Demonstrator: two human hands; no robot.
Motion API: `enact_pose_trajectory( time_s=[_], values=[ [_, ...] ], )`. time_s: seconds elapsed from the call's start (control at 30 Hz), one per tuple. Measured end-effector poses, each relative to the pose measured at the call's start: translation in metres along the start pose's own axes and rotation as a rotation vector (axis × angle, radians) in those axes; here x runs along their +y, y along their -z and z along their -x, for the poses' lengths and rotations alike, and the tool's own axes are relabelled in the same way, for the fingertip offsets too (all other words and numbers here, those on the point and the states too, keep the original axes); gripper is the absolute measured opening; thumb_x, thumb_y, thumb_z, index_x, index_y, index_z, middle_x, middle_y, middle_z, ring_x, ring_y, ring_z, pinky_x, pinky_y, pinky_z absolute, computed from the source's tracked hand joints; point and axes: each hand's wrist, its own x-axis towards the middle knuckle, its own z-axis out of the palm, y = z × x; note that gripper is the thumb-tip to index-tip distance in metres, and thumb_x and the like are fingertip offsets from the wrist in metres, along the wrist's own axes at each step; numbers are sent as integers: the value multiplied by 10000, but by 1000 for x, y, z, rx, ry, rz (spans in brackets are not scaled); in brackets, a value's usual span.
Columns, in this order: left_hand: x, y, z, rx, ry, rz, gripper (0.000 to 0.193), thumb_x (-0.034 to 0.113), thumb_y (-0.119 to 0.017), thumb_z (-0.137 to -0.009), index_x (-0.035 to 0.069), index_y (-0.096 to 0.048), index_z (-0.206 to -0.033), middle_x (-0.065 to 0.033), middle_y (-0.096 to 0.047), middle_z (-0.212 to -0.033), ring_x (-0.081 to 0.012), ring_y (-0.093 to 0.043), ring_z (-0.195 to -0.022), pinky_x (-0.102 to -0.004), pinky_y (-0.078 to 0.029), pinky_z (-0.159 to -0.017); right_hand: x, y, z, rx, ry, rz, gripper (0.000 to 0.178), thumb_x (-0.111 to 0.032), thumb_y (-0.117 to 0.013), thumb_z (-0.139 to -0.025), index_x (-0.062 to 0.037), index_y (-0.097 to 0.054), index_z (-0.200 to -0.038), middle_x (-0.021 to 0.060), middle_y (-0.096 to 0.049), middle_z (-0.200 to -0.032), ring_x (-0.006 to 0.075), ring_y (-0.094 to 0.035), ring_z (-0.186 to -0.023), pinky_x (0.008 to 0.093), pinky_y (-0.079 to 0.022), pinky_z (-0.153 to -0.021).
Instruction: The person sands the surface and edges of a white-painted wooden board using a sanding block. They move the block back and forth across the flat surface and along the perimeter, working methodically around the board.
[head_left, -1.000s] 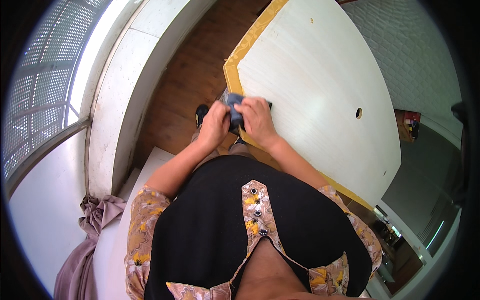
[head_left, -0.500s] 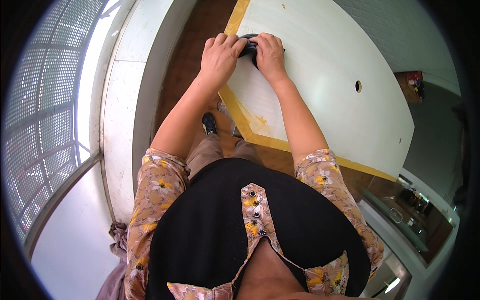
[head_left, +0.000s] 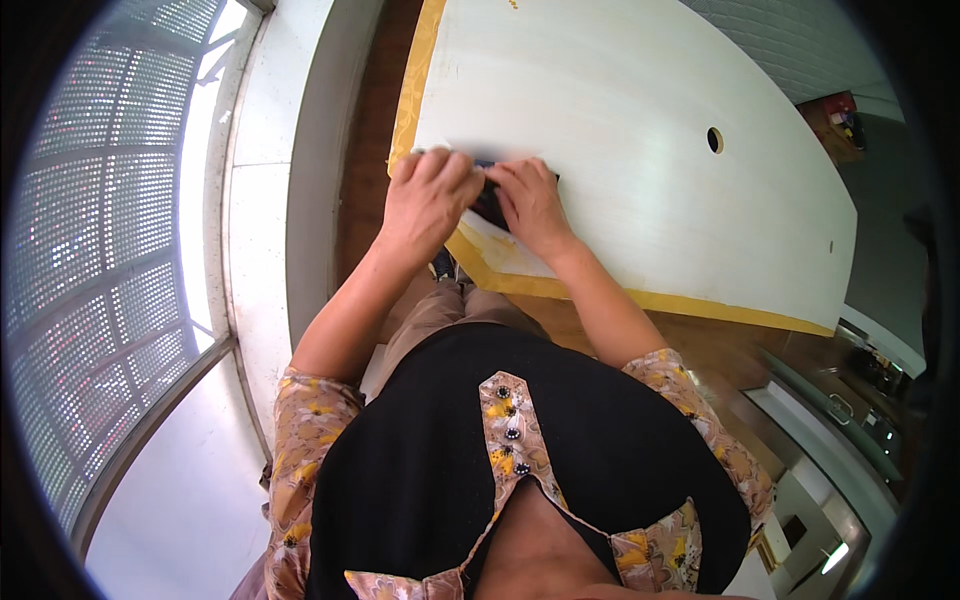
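Above the near left corner of the white table [head_left: 620, 140], my left hand [head_left: 428, 205] and my right hand [head_left: 538, 208] are close together on a dark, soft-looking folded cloth [head_left: 490, 208]. Fingers of both hands are curled over it, the left ones slightly blurred. Part of the dark cloth shows between the hands and beyond the right fingertips. What kind of piece it is cannot be made out, as the hands cover much of it.
Yellow patterned trim [head_left: 640, 300] runs along the table's edge, and a round hole [head_left: 715, 140] pierces its top. A white sill [head_left: 262, 200] and a perforated window screen [head_left: 110, 230] stand at left. A box with red and dark items [head_left: 838, 122] sits at far right.
Both hands have come nearer to my body with the dark cloth, which now hangs or lies lower between them. The view has shifted a little, and my feet show less.
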Motion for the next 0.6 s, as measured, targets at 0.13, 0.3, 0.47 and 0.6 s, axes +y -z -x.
enact_pose_trajectory(
  time_s=[0.13,0.3,0.47,0.6],
  values=[
    [-7,-10,-20,-258,181,-33,252,223,-732,-887,197,-717,-1137,35,-638,-1130,-183,-586,-1124,-378,-414,-991,5,1,-5,8,-31,85,439,-76,-729,-876,-109,-657,-1308,109,-612,-1292,349,-543,-1223,465,-450,-1025],
    [3,-21,-4,-258,212,54,423,267,-754,-893,184,-676,-1300,8,-635,-1251,-224,-590,-1180,-410,-464,-970,-7,6,20,-26,-26,123,519,-123,-744,-894,-160,-635,-1400,89,-545,-1426,322,-521,-1282,465,-433,-1091],
    [-22,-47,-38,-169,150,58,534,265,-747,-906,183,-620,-1418,-25,-593,-1400,-251,-575,-1245,-418,-483,-986,33,9,-23,-10,-74,164,471,-123,-740,-895,-111,-654,-1359,112,-592,-1388,338,-548,-1272,472,-444,-1084],
    [-65,-80,-98,-63,96,11,463,297,-700,-948,188,-642,-1394,-21,-614,-1360,-247,-578,-1232,-427,-479,-972,79,-4,-94,-51,-259,41,375,-48,-638,-913,-115,-704,-1276,95,-616,-1346,314,-566,-1244,463,-458,-1048]
  ],
)
